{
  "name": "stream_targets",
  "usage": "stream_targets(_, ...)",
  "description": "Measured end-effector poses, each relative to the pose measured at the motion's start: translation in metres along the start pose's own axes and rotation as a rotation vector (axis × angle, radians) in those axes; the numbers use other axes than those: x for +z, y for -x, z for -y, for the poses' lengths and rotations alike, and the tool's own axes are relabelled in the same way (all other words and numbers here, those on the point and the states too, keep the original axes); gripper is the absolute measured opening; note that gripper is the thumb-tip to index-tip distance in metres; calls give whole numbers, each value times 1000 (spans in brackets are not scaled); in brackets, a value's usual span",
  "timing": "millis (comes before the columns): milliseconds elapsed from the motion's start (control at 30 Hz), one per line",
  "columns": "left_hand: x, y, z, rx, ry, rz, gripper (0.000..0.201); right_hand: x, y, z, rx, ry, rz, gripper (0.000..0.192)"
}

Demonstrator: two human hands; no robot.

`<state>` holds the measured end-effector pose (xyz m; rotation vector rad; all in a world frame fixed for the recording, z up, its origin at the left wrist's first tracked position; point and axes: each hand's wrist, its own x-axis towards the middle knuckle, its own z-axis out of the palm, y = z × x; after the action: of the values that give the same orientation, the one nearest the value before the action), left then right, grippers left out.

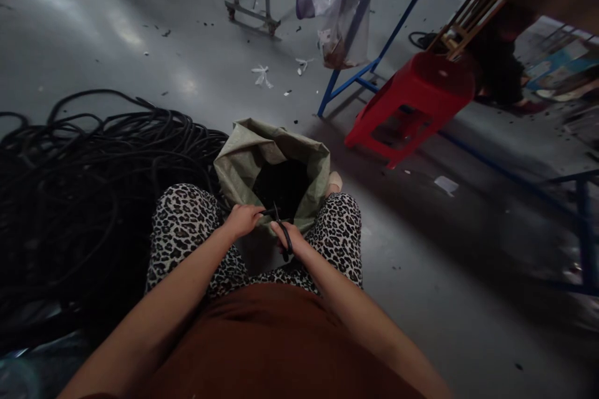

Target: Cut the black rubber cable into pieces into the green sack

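Note:
My right hand (289, 238) is closed on the black handles of a pair of scissors (286, 237), whose blades point up and forward over the sack. Pinched in my left hand (244, 220) is a short black strip (268, 212), maybe rubber cord, with its end at the scissor blades. Whether the blades are cutting into it I cannot make out. Below both hands an open olive-green woven sack (228, 165) stands between my knees. Dark matter fills its inside, too dim to tell apart.
A big tangled heap of black cord (116, 149) lies on the floor at my left. Ahead to the right are a red plastic stool (412, 106), a blue-legged table (349, 87) with plastic bags hanging from it, and another person's legs (500, 68). A wheeled metal frame (250, 9) stands farther off.

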<state>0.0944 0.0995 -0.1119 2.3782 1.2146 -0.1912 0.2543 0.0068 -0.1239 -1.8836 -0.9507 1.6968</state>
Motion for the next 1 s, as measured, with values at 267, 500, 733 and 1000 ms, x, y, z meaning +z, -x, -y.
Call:
stream_targets(267, 1, 1, 2, -40, 3, 1, 32, 0, 0, 1, 0, 0, -56, 34)
stream_targets(500, 4, -1, 2, -33, -41, 32, 32, -2, 6, 4, -10, 109, -65, 35)
stream_targets(733, 4, 0, 2, -20, -77, 47, 31, -4, 8, 5, 44, 145, -66, 35)
stream_targets(1000, 5, -1, 0, -44, -95, 45, 31, -2, 4, -4, 27, 141, -42, 36)
